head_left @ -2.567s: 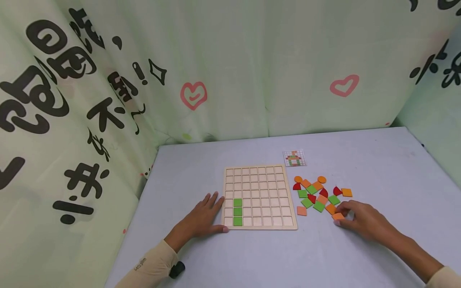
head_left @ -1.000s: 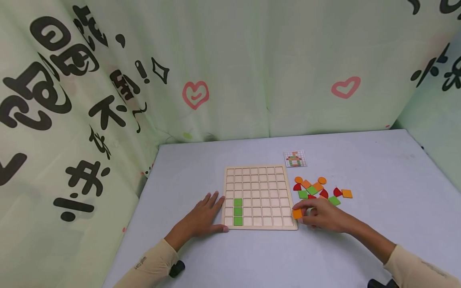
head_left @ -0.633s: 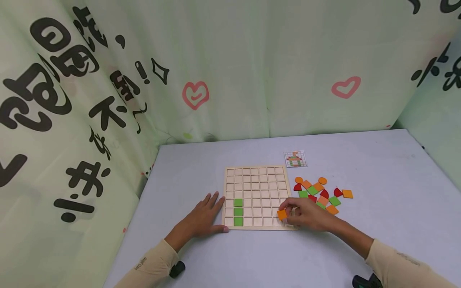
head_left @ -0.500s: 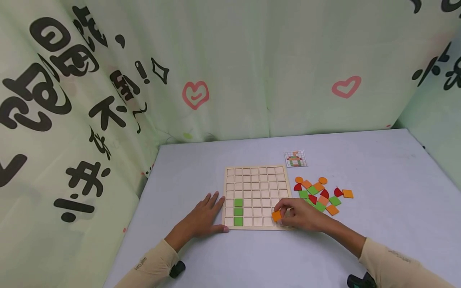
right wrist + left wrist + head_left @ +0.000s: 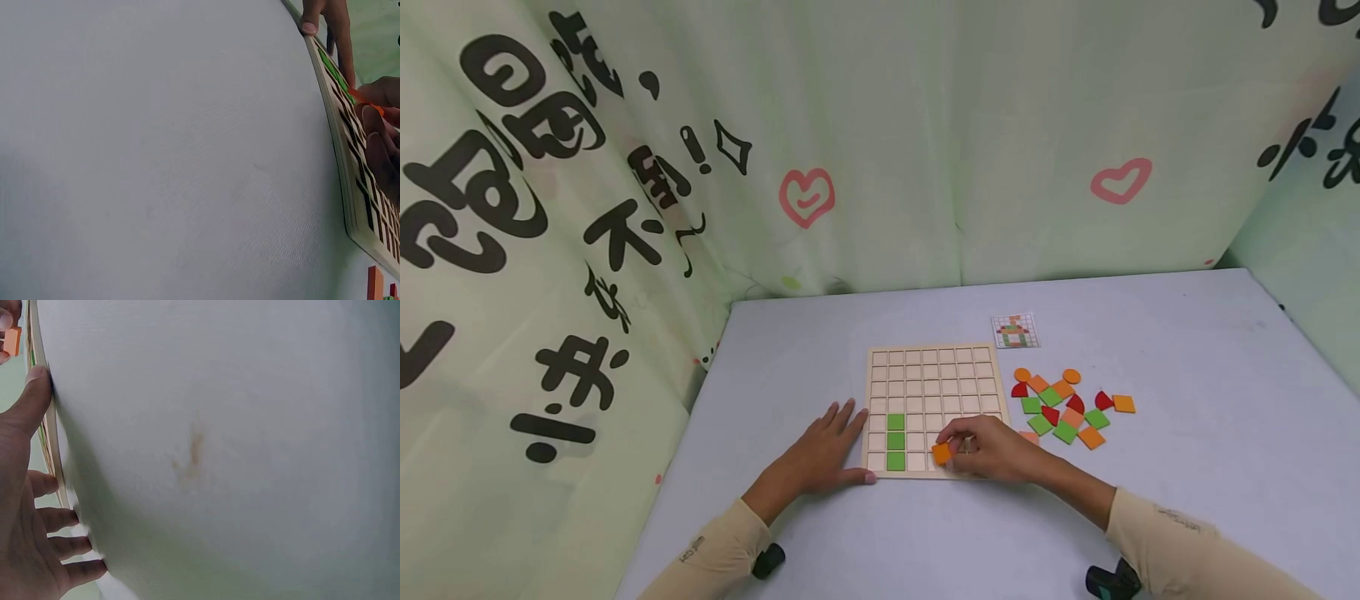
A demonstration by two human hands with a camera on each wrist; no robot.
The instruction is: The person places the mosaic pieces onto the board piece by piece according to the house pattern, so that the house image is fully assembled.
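A wooden grid board (image 5: 925,347) lies on the table, with green square tiles (image 5: 896,441) filling three stacked cells of its second column. My right hand (image 5: 992,450) pinches an orange square tile (image 5: 941,453) between thumb and fingers, low over the board's front rows. In the right wrist view the orange tile (image 5: 367,102) tilts above the grid. My left hand (image 5: 823,450) rests at the board's left edge, fingers spread, thumb at the near corner. The left wrist view shows that thumb (image 5: 36,394) against the board's side.
Right of the board lie loose tiles: green squares (image 5: 1064,431), orange squares (image 5: 1092,437), red quarter-rounds (image 5: 1102,400) and orange circles (image 5: 1072,377). A small card (image 5: 1015,331) printed with a coloured grid pattern lies behind them. A printed curtain (image 5: 880,167) hangs behind the table.
My right hand picked up the orange tile from the near side of the loose pile and has carried it left over the board. My left hand has stayed at the board's edge.
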